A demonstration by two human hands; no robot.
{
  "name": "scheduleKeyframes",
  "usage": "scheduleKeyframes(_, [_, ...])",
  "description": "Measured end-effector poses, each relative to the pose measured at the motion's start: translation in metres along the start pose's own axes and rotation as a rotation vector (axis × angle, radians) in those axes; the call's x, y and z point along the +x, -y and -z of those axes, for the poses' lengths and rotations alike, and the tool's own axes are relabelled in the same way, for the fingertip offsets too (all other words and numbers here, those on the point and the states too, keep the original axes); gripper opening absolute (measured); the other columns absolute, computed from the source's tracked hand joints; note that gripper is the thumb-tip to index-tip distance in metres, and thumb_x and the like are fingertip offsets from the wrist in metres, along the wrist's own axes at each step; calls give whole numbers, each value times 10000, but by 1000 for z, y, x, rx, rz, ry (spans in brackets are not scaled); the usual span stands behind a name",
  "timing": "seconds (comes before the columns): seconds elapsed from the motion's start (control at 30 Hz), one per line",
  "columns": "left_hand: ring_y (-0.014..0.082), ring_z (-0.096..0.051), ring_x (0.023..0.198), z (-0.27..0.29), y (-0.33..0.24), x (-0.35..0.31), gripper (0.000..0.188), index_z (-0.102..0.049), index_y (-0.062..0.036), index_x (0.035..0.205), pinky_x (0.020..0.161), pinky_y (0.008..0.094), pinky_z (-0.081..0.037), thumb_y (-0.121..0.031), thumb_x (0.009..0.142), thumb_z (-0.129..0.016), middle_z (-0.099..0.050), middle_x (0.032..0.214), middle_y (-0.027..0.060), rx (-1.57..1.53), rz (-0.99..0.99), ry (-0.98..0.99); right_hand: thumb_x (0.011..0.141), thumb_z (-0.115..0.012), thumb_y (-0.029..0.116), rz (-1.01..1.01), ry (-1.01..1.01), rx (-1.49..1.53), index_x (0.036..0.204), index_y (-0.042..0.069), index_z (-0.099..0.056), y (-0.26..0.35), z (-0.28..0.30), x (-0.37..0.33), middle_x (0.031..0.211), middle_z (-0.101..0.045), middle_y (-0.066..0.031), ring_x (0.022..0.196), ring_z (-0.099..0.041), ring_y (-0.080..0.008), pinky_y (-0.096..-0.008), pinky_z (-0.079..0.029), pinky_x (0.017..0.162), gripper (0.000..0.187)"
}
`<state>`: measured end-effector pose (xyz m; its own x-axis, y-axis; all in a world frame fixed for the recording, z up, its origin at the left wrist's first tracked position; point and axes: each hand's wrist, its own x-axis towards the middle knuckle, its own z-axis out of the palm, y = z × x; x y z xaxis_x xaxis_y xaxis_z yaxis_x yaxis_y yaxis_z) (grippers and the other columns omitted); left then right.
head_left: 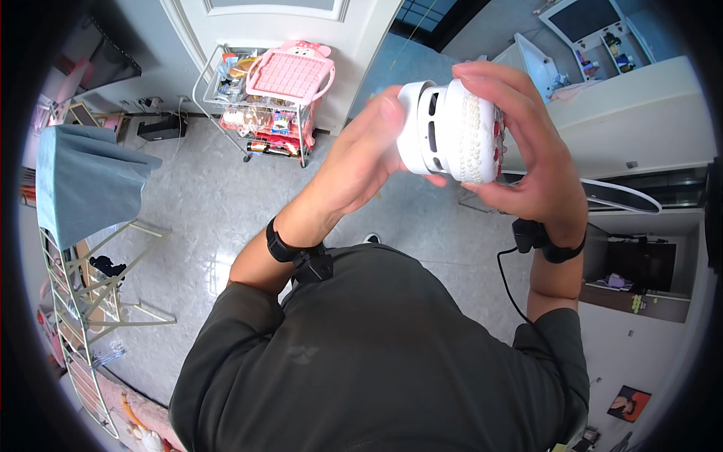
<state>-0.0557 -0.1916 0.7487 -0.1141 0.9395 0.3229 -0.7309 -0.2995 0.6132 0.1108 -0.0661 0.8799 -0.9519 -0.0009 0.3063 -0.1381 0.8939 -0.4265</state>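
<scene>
I hold a round white device point(449, 132) in front of me with both hands, above the floor. It has vent slots on its side and rows of small pearl beads with a red and pink trim on its right face. My left hand point(360, 162) grips its left side, thumb pressed on the rim. My right hand point(527, 143) wraps over the top and the beaded right side, fingers curled around it. Both wrists wear black bands; a black cable hangs from the right one.
A wire trolley point(260, 105) with snacks and a pink tray stands by a white door point(279, 22). A drying rack point(90, 271) with a blue-grey cloth is at the left. White furniture point(633, 113) and a dark shelf are at the right. The floor is grey tile.
</scene>
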Motion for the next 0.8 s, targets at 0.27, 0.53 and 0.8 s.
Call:
scheduleKeyframes(0.27, [269, -652, 1192, 5, 0, -2, 640, -402, -19, 1497, 868, 461, -620, -527, 1107, -419, -569, 1388, 148, 8, -13, 50, 651, -770, 4, 36, -8, -50, 1490, 23, -476, 3, -2, 1, 1525, -480, -205, 1414, -476, -360, -446, -388, 1177, 889])
scheduleKeyframes(0.53, [261, -635, 1228, -2, -1, -5, 618, -407, -13, 1500, 912, 463, -607, -497, 1115, -423, -563, 1399, 140, 11, -19, 0, 655, -795, 28, -7, 2, -54, 1473, 9, -497, 4, -4, 0, 1513, -500, -192, 1414, -477, -359, -456, -382, 1181, 871])
scheduleKeyframes(0.8, [289, -620, 1307, -2, -3, -5, 784, -385, 20, 1513, 1038, 458, -580, -627, 1071, -369, -563, 1446, 192, 180, 31, -45, 666, -814, 24, 2, -5, -47, 1452, 28, -528, 4, -8, 2, 1472, -524, -166, 1359, -513, -343, -434, -414, 1136, 836])
